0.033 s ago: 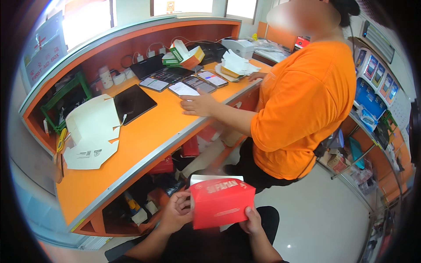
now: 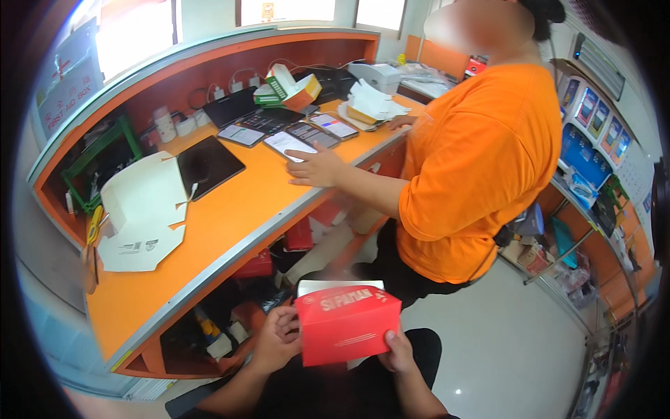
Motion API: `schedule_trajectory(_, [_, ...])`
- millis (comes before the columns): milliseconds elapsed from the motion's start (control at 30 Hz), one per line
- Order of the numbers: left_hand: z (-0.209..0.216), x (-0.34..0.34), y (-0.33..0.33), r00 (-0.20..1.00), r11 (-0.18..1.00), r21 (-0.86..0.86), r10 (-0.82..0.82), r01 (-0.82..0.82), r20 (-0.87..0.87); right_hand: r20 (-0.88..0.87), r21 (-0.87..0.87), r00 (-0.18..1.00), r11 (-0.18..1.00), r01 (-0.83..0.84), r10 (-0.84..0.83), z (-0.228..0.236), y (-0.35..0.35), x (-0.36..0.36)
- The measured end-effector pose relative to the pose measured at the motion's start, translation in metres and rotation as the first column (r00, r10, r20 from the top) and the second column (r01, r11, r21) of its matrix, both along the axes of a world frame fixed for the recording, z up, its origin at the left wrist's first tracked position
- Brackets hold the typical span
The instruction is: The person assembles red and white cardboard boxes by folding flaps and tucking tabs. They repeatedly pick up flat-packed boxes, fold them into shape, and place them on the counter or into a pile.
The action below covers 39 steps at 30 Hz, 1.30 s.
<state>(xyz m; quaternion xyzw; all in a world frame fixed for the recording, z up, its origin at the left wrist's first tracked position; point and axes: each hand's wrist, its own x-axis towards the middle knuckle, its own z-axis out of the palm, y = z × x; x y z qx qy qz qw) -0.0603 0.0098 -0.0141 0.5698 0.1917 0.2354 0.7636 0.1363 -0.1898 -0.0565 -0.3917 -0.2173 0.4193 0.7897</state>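
Low in front of me, above my lap, is a red folded cardboard box (image 2: 347, 328) with pale printing and a white flap showing behind its top edge. At its lower right corner my right hand (image 2: 399, 351) grips it, thumb on the front face and the other fingers mostly hidden behind. My left hand (image 2: 278, 339) is at the box's left side with its fingers curled against the edge; some fingertips are hidden by the box.
An orange counter (image 2: 209, 230) holds an unfolded white carton (image 2: 143, 209), a black tablet (image 2: 208, 166), several phones and small open boxes. Close on the right stands a co-worker in an orange shirt (image 2: 481, 160), one hand (image 2: 315, 166) at a phone. Shelves line the right side.
The view has shifted slightly, so everything sits a little further left. Both hands keep the same hold on the red box.
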Motion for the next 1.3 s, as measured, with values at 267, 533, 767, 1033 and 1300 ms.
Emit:
schedule_trajectory(267, [-0.007,0.009,-0.003,0.975,0.996,-0.027,0.086,-0.083,0.205,0.063,0.006,0.997,0.999,0.036,-0.036,0.008,0.012,0.013])
schedule_trajectory(533, [-0.016,0.017,-0.007,0.941,0.972,-0.133,0.224,-0.195,0.254,0.308,0.147,0.853,0.907,0.395,-0.422,0.008,0.030,-0.001])
schedule_trajectory(767, [-0.009,0.009,-0.011,0.949,0.975,-0.203,0.147,-0.091,0.278,0.041,-0.007,0.984,0.985,0.173,-0.172,-0.002,0.025,0.002])
schedule_trajectory(1033, [-0.011,0.000,0.003,0.975,0.998,-0.059,0.005,0.009,0.224,0.125,-0.055,0.990,0.996,0.073,-0.066,0.021,0.018,0.011])
schedule_trajectory(1300, [-0.005,-0.001,0.009,0.968,0.999,-0.035,0.015,-0.007,0.250,0.128,-0.164,0.967,0.966,-0.198,0.220,0.042,0.008,0.021])
